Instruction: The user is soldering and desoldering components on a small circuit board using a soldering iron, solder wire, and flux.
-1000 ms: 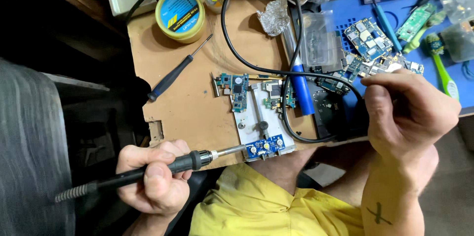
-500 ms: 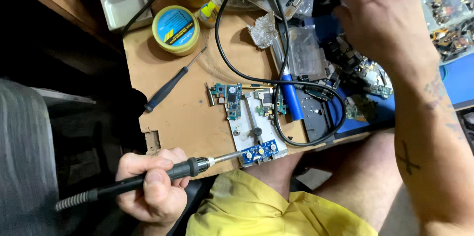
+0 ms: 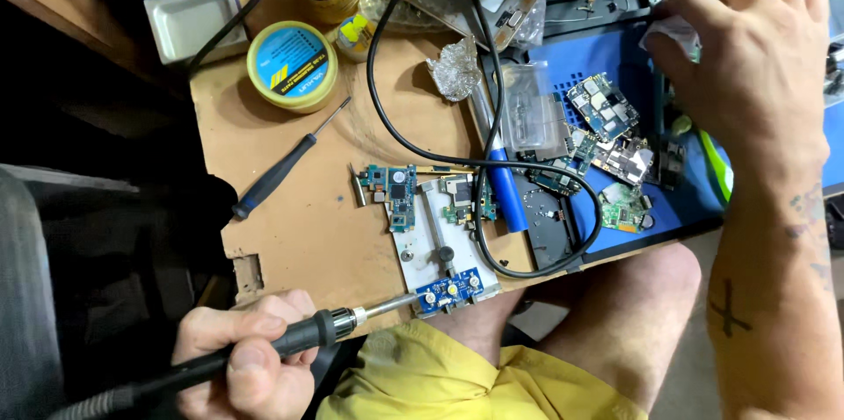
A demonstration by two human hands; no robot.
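Left hand (image 3: 242, 358) was closed in a full grip round the black-handled soldering iron (image 3: 264, 351), fingers (image 3: 255, 369) wrapped about the handle, the metal tip resting at the left edge of the small blue circuit board (image 3: 450, 289). That board sat clamped at the near end of the white metal board holder (image 3: 431, 249), which lay on the brown wooden counter (image 3: 299, 227) close to its near edge.

Judgement on the iron work: the tip would do best held flat on one pad only, with the wrist braced against the counter edge, since the grip sat well back on the handle and the board was small.

Further left on the counter lay a black-and-blue screwdriver (image 3: 280, 172) and a round yellow tin with a blue label (image 3: 292, 66), both well apart from the iron. A black cable (image 3: 387, 112) looped over the holder and round a blue-handled tool (image 3: 503, 196); it lay close to the hot tip's reach and would be better kept clear of it.

Right hand (image 3: 747, 68) was up at the far right over the blue work mat (image 3: 615, 60), fingers curled on something white and crumpled (image 3: 673, 33); what it was could not be told. Loose green and blue phone boards (image 3: 607, 134) lay just beside that hand on the mat.
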